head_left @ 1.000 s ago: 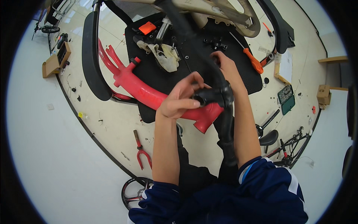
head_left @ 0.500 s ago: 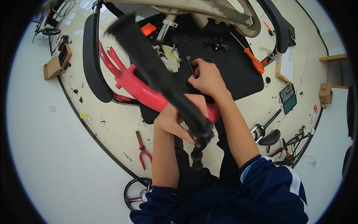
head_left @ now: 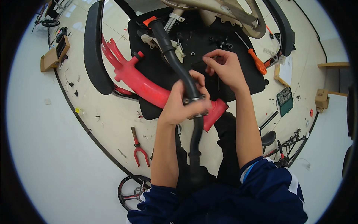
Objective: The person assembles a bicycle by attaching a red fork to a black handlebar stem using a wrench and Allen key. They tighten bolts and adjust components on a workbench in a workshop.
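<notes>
My left hand (head_left: 182,100) is wrapped round a black bicycle handlebar (head_left: 178,65) near its middle, where a clamp with bolts (head_left: 195,100) sits. The bar runs lengthwise, one grip end over the chair seat, the other above my legs. To the right, my right hand (head_left: 225,65) is raised over the seat, its thumb and fingertips pinched together. Whatever is between them is too thin and dark to make out. Beneath the handlebar lies a red bicycle frame part (head_left: 145,86), reaching across the seat's left and front edges.
The black chair seat (head_left: 238,80) bears an orange-handled screwdriver (head_left: 256,61), small black parts (head_left: 223,43) and a crumpled pale glove (head_left: 179,54). Armrests (head_left: 97,48) flank it; a bare metal frame (head_left: 235,15) spans the back. A red fork (head_left: 138,149) and wheel (head_left: 130,190) lie on the floor.
The handlebar has turned more lengthwise and its clamp now shows in my left hand. My right hand has lifted off the seat, moving right and slightly nearer the top.
</notes>
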